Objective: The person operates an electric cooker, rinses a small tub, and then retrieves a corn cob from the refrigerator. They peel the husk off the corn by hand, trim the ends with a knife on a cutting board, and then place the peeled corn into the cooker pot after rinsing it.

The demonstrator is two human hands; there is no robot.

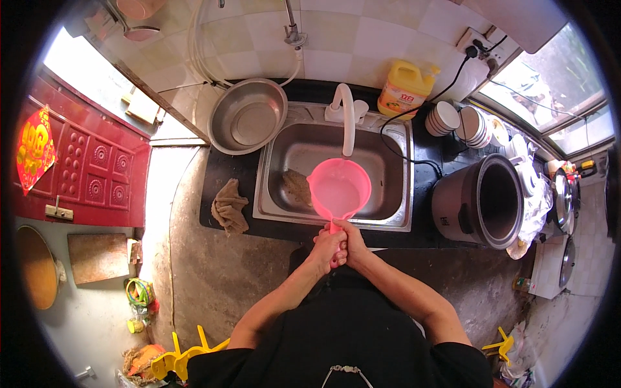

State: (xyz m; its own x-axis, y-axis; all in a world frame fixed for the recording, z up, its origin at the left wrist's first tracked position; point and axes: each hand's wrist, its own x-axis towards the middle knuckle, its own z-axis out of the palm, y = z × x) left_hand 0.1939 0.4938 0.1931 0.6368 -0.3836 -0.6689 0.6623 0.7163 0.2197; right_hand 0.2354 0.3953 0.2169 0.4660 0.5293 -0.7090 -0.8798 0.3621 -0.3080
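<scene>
Both of my hands grip the handle of a pink plastic ladle [339, 186], its bowl under the white faucet [345, 116] and above the stainless steel sink [383, 194]. My left hand [329, 251] wraps around the handle; my right hand [355, 242] closes on it from the other side, higher up towards the bowl. Cloudy liquid seems to lie in the bowl. A brown cloth or scrubber [297, 186] rests in the sink, partly behind the ladle.
A metal basin [247, 116] sits at the sink's upper left, a tan cloth [230, 206] below it on the black counter. Right of the sink are a yellow detergent jug [406, 89], stacked bowls [442, 119] and a large cooker pot [478, 203]. A black cord crosses the sink's right corner.
</scene>
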